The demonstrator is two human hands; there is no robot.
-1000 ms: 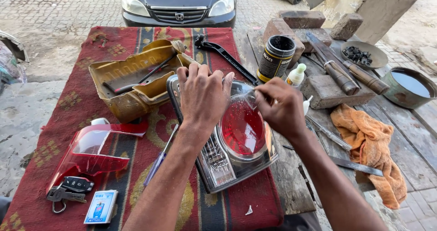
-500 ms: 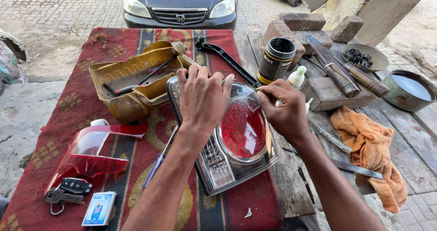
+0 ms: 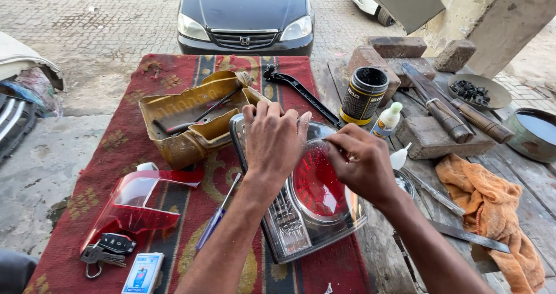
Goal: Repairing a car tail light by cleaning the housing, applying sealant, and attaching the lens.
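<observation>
Left hand point(image 3: 273, 139) lies spread, palm down, on the tail lamp point(image 3: 301, 213), seemingly to steady it on the red rug point(image 3: 174, 68). Right hand point(image 3: 362, 164), fingers curled, presses the lamp's red lens; whether it pinches anything I cannot tell. Left of the lamp lies a screwdriver point(image 3: 215, 220); right of it, an orange rag point(image 3: 492, 207).

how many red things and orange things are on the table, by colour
red: 3 – rug, loose lens, round lens in the tail light under the left hand and right hand
orange: 1 – cloth
total: 4
</observation>
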